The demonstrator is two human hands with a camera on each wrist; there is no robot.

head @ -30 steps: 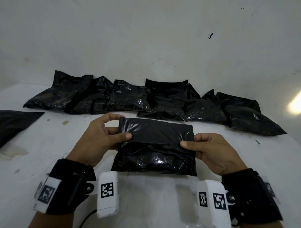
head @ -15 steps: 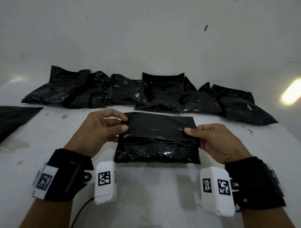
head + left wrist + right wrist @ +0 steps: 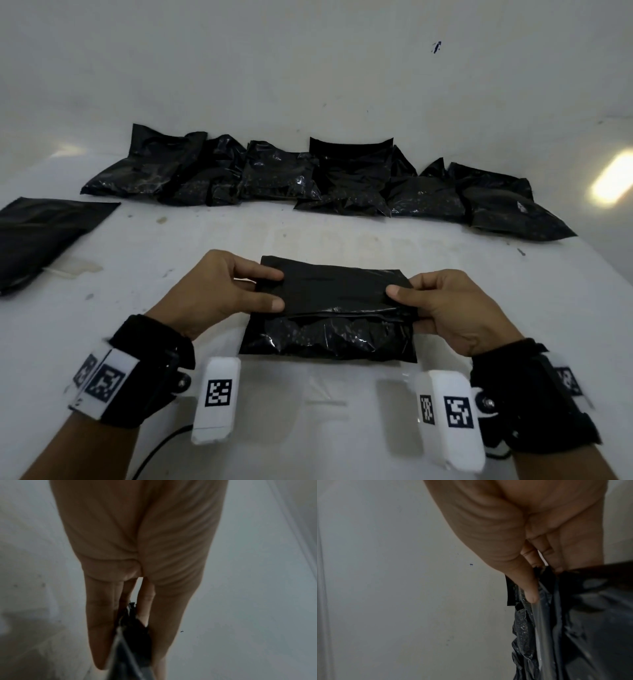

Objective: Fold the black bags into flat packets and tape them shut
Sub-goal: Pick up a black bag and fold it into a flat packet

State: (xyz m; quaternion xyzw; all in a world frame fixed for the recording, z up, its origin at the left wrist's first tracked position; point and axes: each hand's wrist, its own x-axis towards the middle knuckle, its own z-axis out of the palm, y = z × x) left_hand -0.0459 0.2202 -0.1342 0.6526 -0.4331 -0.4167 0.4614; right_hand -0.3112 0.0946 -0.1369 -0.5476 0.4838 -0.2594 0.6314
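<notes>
A black plastic bag (image 3: 329, 329) lies on the white table in front of me, its top flap (image 3: 334, 287) folded down over the crinkled lower part. My left hand (image 3: 219, 291) pinches the flap's left end between thumb and fingers. My right hand (image 3: 442, 308) pinches the right end the same way. In the left wrist view the fingers (image 3: 101, 628) clamp a thin black edge (image 3: 132, 635). In the right wrist view the thumb (image 3: 523, 582) presses on the bunched black plastic (image 3: 573, 622).
A row of several filled black bags (image 3: 308, 178) lines the back of the table against the white wall. Another black bag (image 3: 41, 236) lies flat at the far left. The white table (image 3: 308, 421) has bare surface near me.
Both hands have kept their pinch on the flap and brought it further down over the bag's body. The head view has tilted, so the bag sits lower in the picture.
</notes>
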